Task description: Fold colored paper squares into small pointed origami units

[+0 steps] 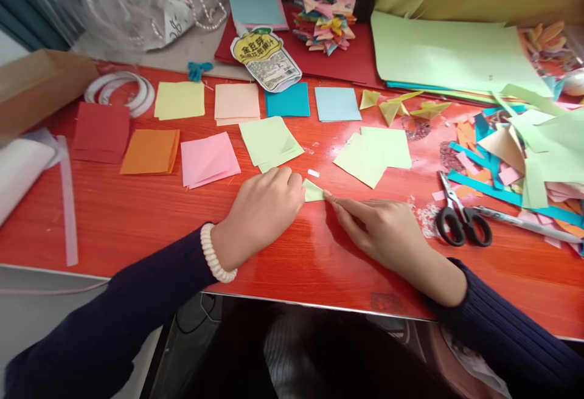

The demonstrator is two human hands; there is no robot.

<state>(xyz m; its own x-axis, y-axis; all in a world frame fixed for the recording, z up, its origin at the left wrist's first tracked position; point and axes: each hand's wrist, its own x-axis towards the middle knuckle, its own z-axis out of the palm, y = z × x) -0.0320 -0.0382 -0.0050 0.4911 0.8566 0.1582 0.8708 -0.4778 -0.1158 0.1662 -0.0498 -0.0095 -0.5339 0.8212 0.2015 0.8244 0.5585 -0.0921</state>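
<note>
A small folded piece of light green paper (pixel 314 191) lies on the red table between my hands. My left hand (pixel 264 207), with a cream coiled band at its wrist, has its fingers curled closed on the paper's left end. At the right corner, my right hand (pixel 383 225) presses the paper with its index fingertip, the other fingers bent beneath. Just beyond are a stack of light green squares (pixel 270 140) and more loose green squares (pixel 387 146). Three folded yellow-green pieces (pixel 393 109) rest farther back.
Black-handled scissors (pixel 460 219), a pen (pixel 529 224) and a heap of paper scraps (pixel 493 162) lie to the right. Coloured paper stacks, among them pink (pixel 210 159) and orange (pixel 150 151), line the left. Behind them are a drink pouch (pixel 267 58) and a folded-paper ornament (pixel 325 19).
</note>
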